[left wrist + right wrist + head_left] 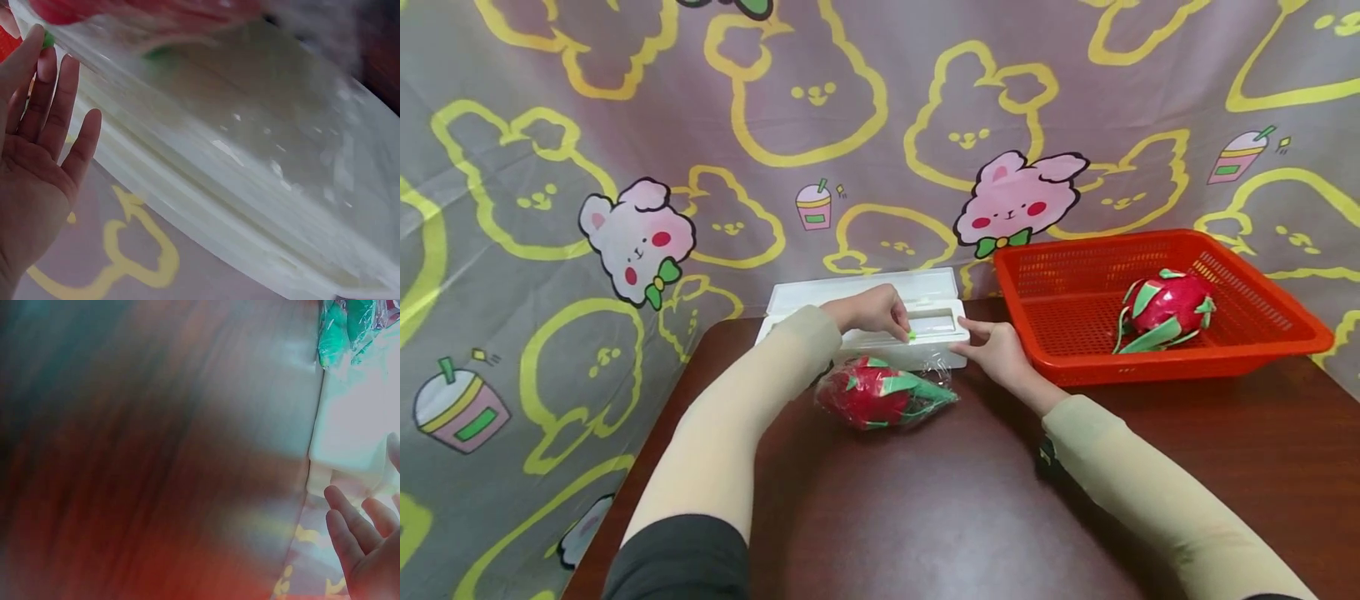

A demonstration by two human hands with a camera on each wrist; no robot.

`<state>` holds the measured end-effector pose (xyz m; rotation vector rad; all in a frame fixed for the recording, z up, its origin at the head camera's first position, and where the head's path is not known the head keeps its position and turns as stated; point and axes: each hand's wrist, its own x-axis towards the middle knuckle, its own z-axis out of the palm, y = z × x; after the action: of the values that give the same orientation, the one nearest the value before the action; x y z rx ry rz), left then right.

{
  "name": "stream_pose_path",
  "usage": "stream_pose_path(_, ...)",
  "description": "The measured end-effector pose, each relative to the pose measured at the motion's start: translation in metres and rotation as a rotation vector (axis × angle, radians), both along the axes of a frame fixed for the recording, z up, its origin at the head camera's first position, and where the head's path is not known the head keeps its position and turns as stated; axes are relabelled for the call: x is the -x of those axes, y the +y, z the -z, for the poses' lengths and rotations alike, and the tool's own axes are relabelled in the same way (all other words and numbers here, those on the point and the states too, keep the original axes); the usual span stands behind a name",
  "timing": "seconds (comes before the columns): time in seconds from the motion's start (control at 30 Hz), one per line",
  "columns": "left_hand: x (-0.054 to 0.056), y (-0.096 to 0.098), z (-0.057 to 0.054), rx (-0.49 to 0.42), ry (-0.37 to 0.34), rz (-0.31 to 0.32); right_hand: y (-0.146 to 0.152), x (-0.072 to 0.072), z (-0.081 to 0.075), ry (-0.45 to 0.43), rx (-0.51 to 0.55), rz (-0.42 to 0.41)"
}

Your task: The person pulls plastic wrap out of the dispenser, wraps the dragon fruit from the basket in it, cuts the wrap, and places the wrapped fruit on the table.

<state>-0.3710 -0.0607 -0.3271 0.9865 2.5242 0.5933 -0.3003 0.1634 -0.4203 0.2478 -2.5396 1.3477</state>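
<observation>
A long white cling film dispenser [936,337] lies at the back of the table, its lid [865,287] raised against the curtain. My left hand [876,310] reaches over it and pinches the small green cutter slider [912,335] on its front edge between thumb and forefinger. The other left fingers [62,103] are spread loosely. At the dispenser's right end, my right hand [996,354] grips the corner with thumb and fingers. Directly in front lies a red dragon fruit [876,393] with green leaf tips, covered by clear film that runs up to the dispenser.
An orange-red plastic basket [1060,362] stands on the right of the brown table [962,500], with a second dragon fruit [1168,304] inside. Behind the table hangs a patterned curtain [880,183]. A small dark object [1047,454] shows beside the right cuff.
</observation>
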Motion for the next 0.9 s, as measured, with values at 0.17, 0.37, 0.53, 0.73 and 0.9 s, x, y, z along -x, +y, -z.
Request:
stream_pose_path(0.17,-0.001,-0.019,0.002,0.007,0.013,-0.031,-0.001,-0.001,0.001,-0.006,0.007,0.006)
stream_pose_path(0.37,0.000,-0.047,0.006,0.008,0.033,-0.060,-0.002,-0.002,0.000,-0.004,-0.005,0.000)
stream_pose_path(0.53,-0.002,-0.065,0.008,-0.017,0.043,-0.077,-0.001,-0.003,-0.001,0.004,-0.017,0.007)
stream_pose_path(0.73,-0.003,-0.073,0.010,-0.047,0.065,-0.088,0.000,-0.001,-0.001,-0.005,-0.022,-0.006)
stream_pose_path(0.9,-0.005,-0.076,0.009,-0.022,0.065,-0.110,-0.001,-0.001,0.000,-0.003,-0.019,-0.015)
